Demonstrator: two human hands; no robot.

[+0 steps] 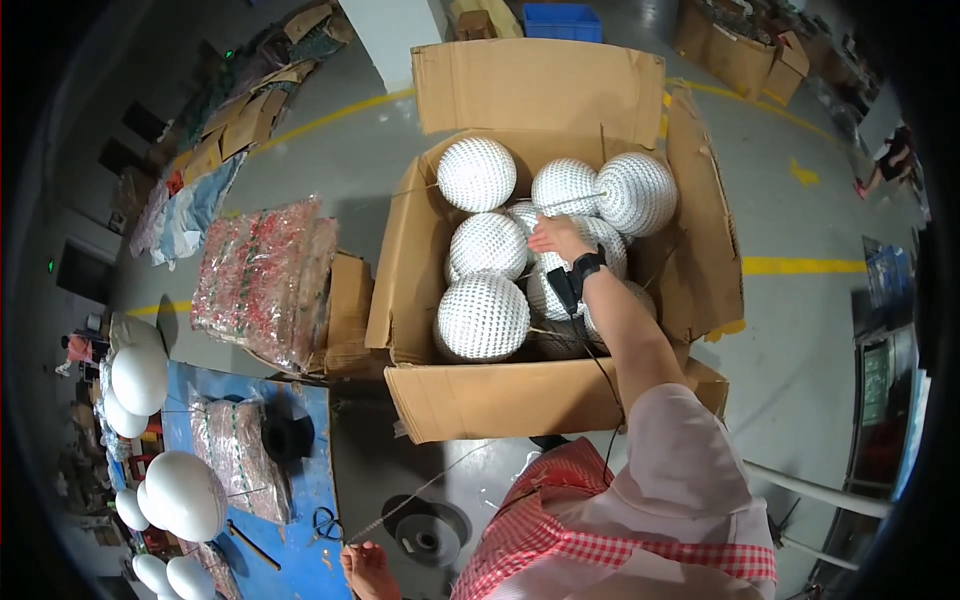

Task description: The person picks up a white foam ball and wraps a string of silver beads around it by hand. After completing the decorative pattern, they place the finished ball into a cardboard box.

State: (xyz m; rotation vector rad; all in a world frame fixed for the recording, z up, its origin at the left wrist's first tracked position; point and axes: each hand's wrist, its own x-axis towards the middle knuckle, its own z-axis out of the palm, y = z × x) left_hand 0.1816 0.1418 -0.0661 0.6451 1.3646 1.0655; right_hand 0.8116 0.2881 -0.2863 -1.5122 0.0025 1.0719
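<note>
My right hand (558,238) reaches into a large open cardboard box (480,385), its fingers stretched out and apart among white balls wrapped in a beaded or woven covering. It is nearest to a ball (565,187) just beyond it and another ball (488,245) to its left. Thin stems stick out from some balls, one (572,200) close to my fingertips. Down at the lower edge, my left hand (368,572) is closed in a pinch on a thin twisted cord (415,492) that rises to the right toward the box. Part of the left hand is cut off.
On the left, a blue table (310,440) carries scissors (325,522), a black roll (288,437) and a plastic-wrapped bundle (235,450). Plain white balls (185,495) cluster at its left side. Red-and-clear packages (260,285) are stacked beyond. A round grey spool (428,538) sits below the box.
</note>
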